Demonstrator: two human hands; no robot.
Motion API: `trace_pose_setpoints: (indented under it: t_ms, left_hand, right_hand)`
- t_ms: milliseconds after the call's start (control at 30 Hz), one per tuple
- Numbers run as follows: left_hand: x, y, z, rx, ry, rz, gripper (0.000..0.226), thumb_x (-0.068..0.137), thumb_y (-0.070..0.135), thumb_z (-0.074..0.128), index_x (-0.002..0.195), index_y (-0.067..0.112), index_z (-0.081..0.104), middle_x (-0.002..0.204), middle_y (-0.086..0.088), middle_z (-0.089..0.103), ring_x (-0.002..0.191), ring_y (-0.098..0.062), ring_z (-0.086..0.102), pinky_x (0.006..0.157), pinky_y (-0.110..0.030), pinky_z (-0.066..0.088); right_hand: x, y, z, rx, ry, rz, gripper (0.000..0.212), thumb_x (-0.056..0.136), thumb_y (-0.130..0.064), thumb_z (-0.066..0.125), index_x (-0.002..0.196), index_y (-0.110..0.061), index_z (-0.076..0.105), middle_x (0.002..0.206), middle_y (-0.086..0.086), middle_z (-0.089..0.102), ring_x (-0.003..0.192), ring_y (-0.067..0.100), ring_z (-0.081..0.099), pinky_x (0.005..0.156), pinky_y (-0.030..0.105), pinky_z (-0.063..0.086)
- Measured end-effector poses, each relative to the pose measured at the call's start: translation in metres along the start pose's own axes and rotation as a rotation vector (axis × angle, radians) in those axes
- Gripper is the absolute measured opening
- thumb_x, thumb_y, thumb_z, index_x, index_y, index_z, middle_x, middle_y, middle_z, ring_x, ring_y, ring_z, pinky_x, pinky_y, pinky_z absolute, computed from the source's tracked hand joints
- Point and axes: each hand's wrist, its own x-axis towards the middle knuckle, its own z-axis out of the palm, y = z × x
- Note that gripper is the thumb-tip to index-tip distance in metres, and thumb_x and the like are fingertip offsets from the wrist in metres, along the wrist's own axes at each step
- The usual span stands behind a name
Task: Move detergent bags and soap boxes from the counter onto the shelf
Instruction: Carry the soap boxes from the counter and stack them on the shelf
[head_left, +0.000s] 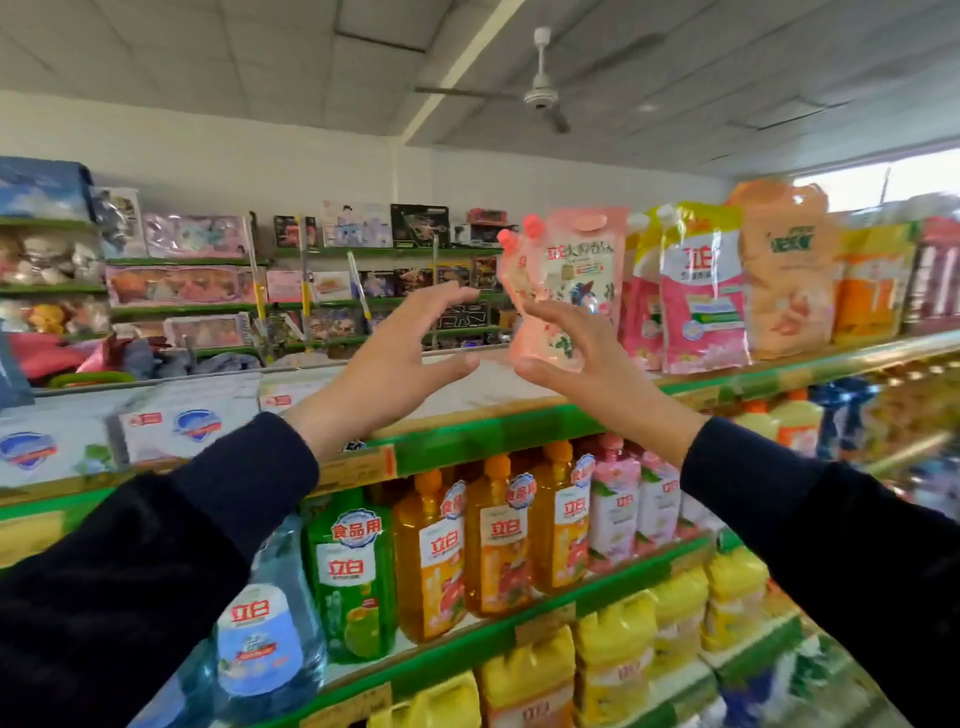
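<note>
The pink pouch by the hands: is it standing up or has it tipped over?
Standing upright. The pink pouch has its base on the top shelf and its caps up, leaning slightly on the pouch behind; the right hand touches its front.

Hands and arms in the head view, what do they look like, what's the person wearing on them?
Both arms are covered by long dark sleeves, navy to black, of a soft knit-like fabric, ending in plain cuffs at the wrists. The left hand and right hand are bare: no gloves, and no rings, watch or bracelets that can be seen. No logos or markings show on either sleeve.
</note>
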Motion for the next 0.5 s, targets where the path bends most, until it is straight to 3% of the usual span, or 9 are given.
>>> trace_pose_setpoints:
  t_ms: [67, 100, 200, 333, 400, 500]
  left_hand:
    - [0.005, 0.012, 0.02, -0.075, -0.012, 0.057, 0.063, 0.094, 0.039, 0.069, 0.149, 0.043, 0.04, 0.158, 0.021, 0.034, 0.135, 0.013, 0.028, 0.107, -0.01, 0.02]
    - [0.007, 0.018, 0.029, -0.128, -0.018, 0.083, 0.062, 0.094, 0.038, 0.07, 0.149, 0.042, 0.041, 0.155, 0.023, 0.036, 0.134, 0.014, 0.03, 0.106, -0.008, 0.02]
    - [0.009, 0.033, 0.052, -0.283, -0.034, 0.126, 0.06, 0.092, 0.036, 0.072, 0.145, 0.045, 0.044, 0.151, 0.022, 0.042, 0.135, 0.008, 0.036, 0.115, -0.024, 0.027]
    - [0.001, 0.058, 0.076, -0.426, -0.157, 0.128, 0.067, 0.085, 0.046, 0.072, 0.145, 0.047, 0.042, 0.157, 0.014, 0.041, 0.145, -0.008, 0.036, 0.121, -0.042, 0.029]
    - [-0.008, 0.075, 0.089, -0.504, -0.235, 0.159, 0.066, 0.085, 0.046, 0.074, 0.142, 0.049, 0.041, 0.156, 0.012, 0.042, 0.144, -0.009, 0.037, 0.12, -0.044, 0.031]
    - [-0.024, 0.108, 0.107, -0.603, -0.305, 0.213, 0.062, 0.086, 0.041, 0.077, 0.137, 0.052, 0.043, 0.149, 0.016, 0.046, 0.139, -0.007, 0.042, 0.115, -0.04, 0.037]
  right_hand:
    - [-0.023, 0.004, -0.022, -0.015, 0.041, 0.055, 0.062, 0.092, -0.046, 0.069, 0.148, -0.035, 0.045, 0.15, -0.016, 0.04, 0.126, -0.024, 0.029, 0.102, 0.01, 0.022]
    - [-0.034, 0.004, -0.033, -0.035, 0.068, 0.089, 0.062, 0.092, -0.046, 0.07, 0.148, -0.037, 0.044, 0.151, -0.016, 0.039, 0.132, -0.015, 0.031, 0.106, 0.017, 0.024]
    - [-0.07, -0.005, -0.061, -0.119, 0.142, 0.189, 0.062, 0.091, -0.046, 0.071, 0.147, -0.042, 0.043, 0.155, -0.011, 0.038, 0.142, 0.009, 0.033, 0.114, 0.037, 0.028]
    - [-0.124, -0.026, -0.083, -0.213, 0.25, 0.266, 0.064, 0.088, -0.049, 0.071, 0.146, -0.044, 0.044, 0.15, -0.019, 0.038, 0.14, 0.006, 0.032, 0.112, 0.036, 0.028]
    - [-0.154, -0.042, -0.09, -0.288, 0.319, 0.329, 0.065, 0.086, -0.052, 0.07, 0.144, -0.047, 0.042, 0.146, -0.021, 0.039, 0.138, 0.005, 0.034, 0.109, 0.035, 0.031]
    - [-0.203, -0.067, -0.102, -0.366, 0.381, 0.453, 0.071, 0.083, -0.052, 0.072, 0.147, -0.043, 0.041, 0.149, -0.01, 0.044, 0.14, 0.015, 0.039, 0.114, 0.045, 0.036]
